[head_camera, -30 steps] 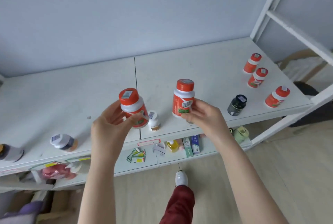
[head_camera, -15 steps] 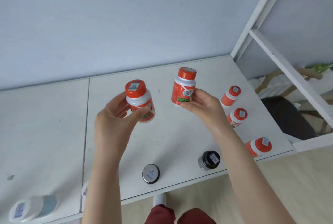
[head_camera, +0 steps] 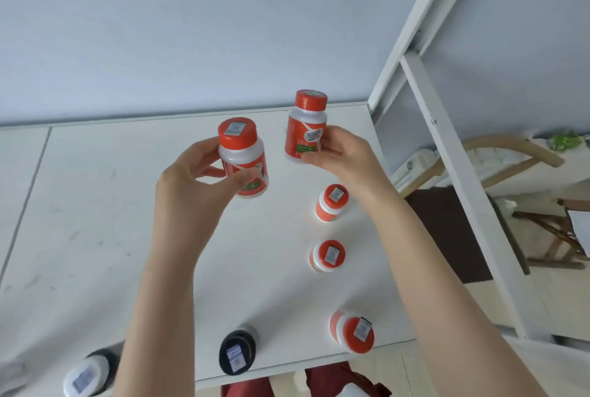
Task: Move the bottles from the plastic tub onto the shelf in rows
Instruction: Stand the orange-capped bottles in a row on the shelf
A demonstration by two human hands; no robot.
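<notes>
Bottles above the shelf show orange caps, white shoulders, orange labels. The left hand pinches the left bottle, the right hand the right bottle.

Left bottle and right bottle, orange-capped, held above white shelf.

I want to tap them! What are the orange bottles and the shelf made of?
Bottles: likely plastic, smooth with a slight shine on the orange caps. Shelf: white painted board, matte and scuffed; wood or metal underneath, I cannot tell.
</notes>
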